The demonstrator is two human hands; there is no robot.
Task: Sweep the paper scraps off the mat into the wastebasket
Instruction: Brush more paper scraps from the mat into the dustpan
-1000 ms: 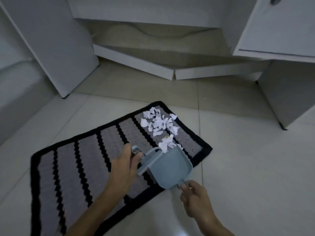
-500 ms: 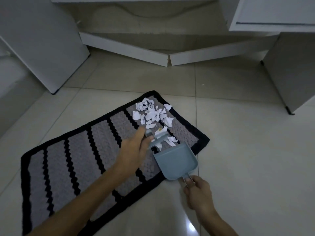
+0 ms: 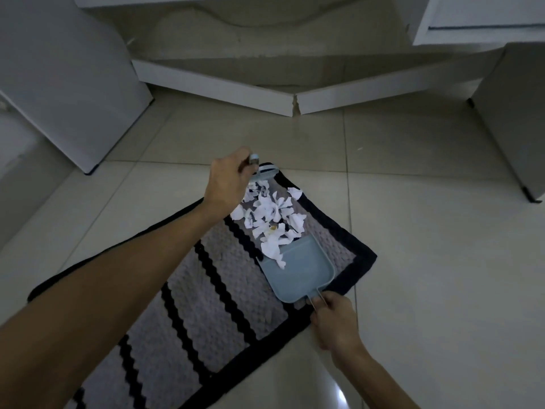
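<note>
A grey mat [image 3: 212, 293] with black zigzag stripes and a black border lies on the tiled floor. White paper scraps [image 3: 272, 215] are heaped on its far end. My left hand [image 3: 228, 180] grips a small light-blue brush [image 3: 264, 172] at the mat's far corner, behind the scraps. My right hand [image 3: 334, 323] holds the wire handle of a light-blue dustpan [image 3: 298, 268], whose mouth lies flat against the near side of the heap, with a few scraps on its lip. No wastebasket is in view.
White cabinet panels stand at the left [image 3: 67, 84] and right [image 3: 513, 113]. A low white plinth [image 3: 236, 90] runs along the back, split at the middle. Glossy floor tiles [image 3: 442, 261] surround the mat.
My left hand has carried the brush from beside the dustpan forward over the scraps to the mat's far corner. The dustpan has slid closer to the heap.
</note>
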